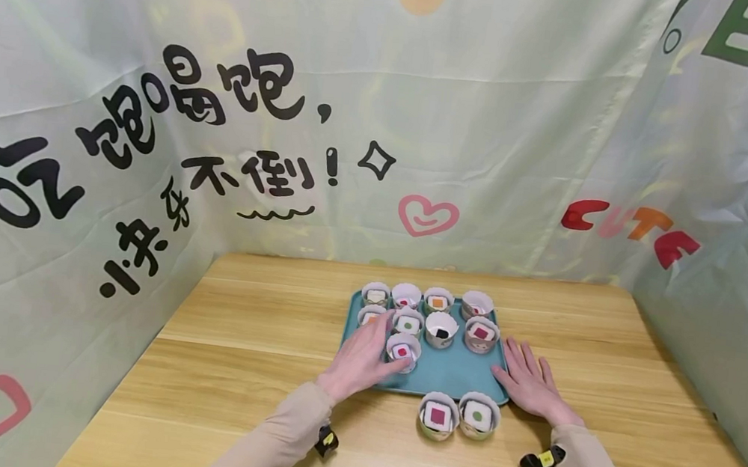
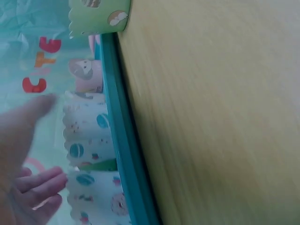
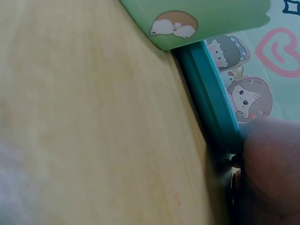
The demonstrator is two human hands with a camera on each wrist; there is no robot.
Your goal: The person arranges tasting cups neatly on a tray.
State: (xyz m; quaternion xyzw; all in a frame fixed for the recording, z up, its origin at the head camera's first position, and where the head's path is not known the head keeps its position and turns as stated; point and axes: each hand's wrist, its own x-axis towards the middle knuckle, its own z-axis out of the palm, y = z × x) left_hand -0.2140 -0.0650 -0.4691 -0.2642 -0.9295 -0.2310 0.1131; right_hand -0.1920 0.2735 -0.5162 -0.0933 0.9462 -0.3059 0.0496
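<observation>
My left hand hovers over the left front of a blue tray, its thumb and fingers spread around a paper cup holding a white square with a red centre. In the left wrist view the fingers and thumb stand apart beside the scalloped cups. My right hand lies flat on the table at the tray's right edge, the thumb reaching to its rim. Two more paper cups, one with a dark pink square and one with a green dot, stand before the tray.
Several other paper cups stand in rows on the tray, among them one with an orange square and one with a black piece. The wooden table meets printed cloth walls behind and on both sides.
</observation>
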